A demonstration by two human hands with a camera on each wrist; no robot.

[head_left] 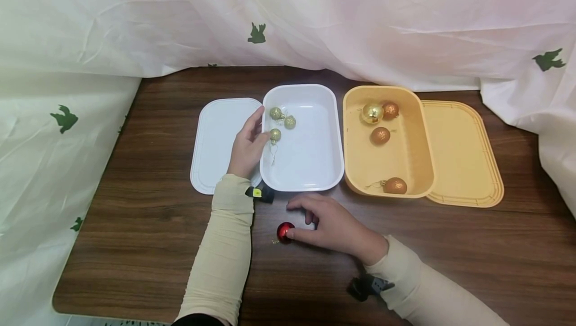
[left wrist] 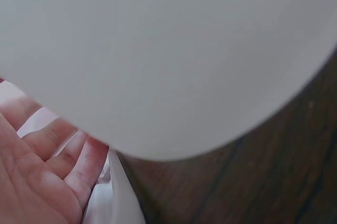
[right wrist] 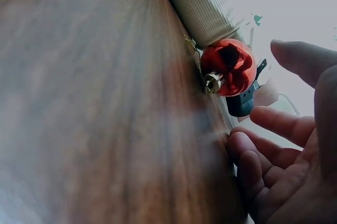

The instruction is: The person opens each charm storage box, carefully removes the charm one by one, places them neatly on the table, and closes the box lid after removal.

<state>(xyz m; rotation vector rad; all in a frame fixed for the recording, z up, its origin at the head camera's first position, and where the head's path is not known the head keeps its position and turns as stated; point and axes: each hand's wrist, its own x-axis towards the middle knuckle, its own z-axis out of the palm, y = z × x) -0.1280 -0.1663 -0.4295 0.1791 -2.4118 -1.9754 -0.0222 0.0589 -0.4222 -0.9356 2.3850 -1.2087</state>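
My left hand [head_left: 247, 150] holds the left side of a white plastic container [head_left: 301, 188], its thumb over the rim and its fingers along the outer wall. Their tips are hidden behind the white wall in the left wrist view. Below that container, a shiny red bauble [head_left: 285, 233] with a gold cap lies on the table. Around it my right hand [head_left: 333, 223] is spread, thumb and fingers parted. A gap shows between those fingers and the bauble in the right wrist view. Inside the white container lie small glittery gold baubles [head_left: 290, 122].
A yellow container [head_left: 400, 161] stands right of the white one, holding several orange baubles [head_left: 380, 136] and a shiny gold bauble [head_left: 372, 113]. A white lid [head_left: 216, 141] lies at the left and a yellow lid [head_left: 463, 151] at the right. Curtain cloth [head_left: 315, 21] borders the brown table [head_left: 148, 206].
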